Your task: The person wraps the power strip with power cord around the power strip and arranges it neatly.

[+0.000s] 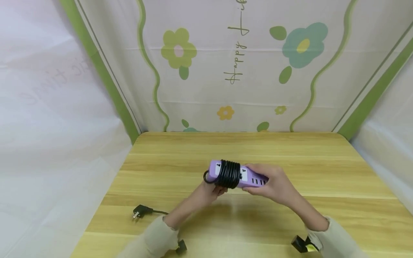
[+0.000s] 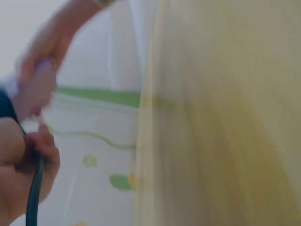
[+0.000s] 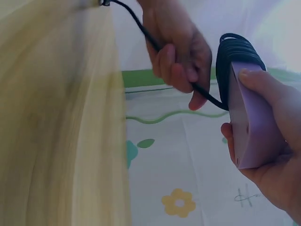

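A purple power strip (image 1: 244, 175) with white sockets and a row of USB ports is held above the table. Many turns of black cord (image 1: 229, 174) are wound round its left half. The right hand (image 1: 274, 182) grips the strip's right end, thumb along one side and fingers on the other, as the right wrist view shows. Below the wound end, the left hand (image 3: 178, 61) holds the loose stretch of cord (image 3: 210, 96) in curled fingers. From there the cord runs to a black plug (image 1: 143, 210) with metal prongs, left of the left forearm.
The wood-grain table (image 1: 290, 150) spreads beneath both hands. A white curtain (image 1: 206, 89) with flowers and green stripes hangs behind its far edge, with white fabric at both sides. Small black blocks (image 1: 299, 244) show beside the sleeve cuffs.
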A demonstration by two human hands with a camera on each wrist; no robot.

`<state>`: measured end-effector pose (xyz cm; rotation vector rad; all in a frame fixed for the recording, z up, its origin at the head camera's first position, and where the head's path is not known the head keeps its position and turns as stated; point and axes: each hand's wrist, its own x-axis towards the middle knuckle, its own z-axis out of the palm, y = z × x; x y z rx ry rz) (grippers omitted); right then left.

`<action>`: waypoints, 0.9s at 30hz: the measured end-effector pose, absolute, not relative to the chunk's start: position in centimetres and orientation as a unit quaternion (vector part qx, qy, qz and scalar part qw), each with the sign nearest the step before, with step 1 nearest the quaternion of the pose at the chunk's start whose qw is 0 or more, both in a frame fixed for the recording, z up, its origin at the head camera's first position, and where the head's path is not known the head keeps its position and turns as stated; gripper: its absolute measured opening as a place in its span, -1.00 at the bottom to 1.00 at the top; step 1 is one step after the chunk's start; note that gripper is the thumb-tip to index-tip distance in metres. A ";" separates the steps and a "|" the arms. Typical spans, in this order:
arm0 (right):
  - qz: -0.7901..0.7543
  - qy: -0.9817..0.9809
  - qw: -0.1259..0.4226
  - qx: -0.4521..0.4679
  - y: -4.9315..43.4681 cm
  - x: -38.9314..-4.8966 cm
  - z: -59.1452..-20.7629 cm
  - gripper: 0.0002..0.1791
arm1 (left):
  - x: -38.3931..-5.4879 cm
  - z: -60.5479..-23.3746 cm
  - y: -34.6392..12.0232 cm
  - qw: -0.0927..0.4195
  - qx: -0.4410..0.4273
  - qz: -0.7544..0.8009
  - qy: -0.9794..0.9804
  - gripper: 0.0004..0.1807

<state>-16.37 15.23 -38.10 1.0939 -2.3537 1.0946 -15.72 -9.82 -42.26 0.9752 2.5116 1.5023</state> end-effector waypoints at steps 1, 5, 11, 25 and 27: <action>0.386 -0.833 0.157 0.365 15.1 -16.6 -38.1 -0.35 | -15.5 -42.3 -9.5 0.024 0.295 0.474 0.829 -0.91; 0.393 -0.856 0.136 0.307 14.5 -17.6 -38.2 -0.37 | -15.3 -42.3 -8.8 -0.011 0.279 0.425 0.861 -0.83; 0.410 -0.868 0.125 0.249 14.5 -19.6 -38.6 -0.36 | -14.4 -41.9 -9.1 -0.021 0.258 0.379 0.889 -0.73; 0.338 -0.908 0.160 0.186 16.0 -24.0 -42.4 -0.32 | -12.6 -40.7 -9.9 -0.036 0.244 0.337 0.909 -0.65; 0.328 -0.912 0.171 0.180 16.2 -24.3 -42.7 -0.33 | -12.5 -40.3 -10.1 -0.044 0.243 0.336 0.909 -0.67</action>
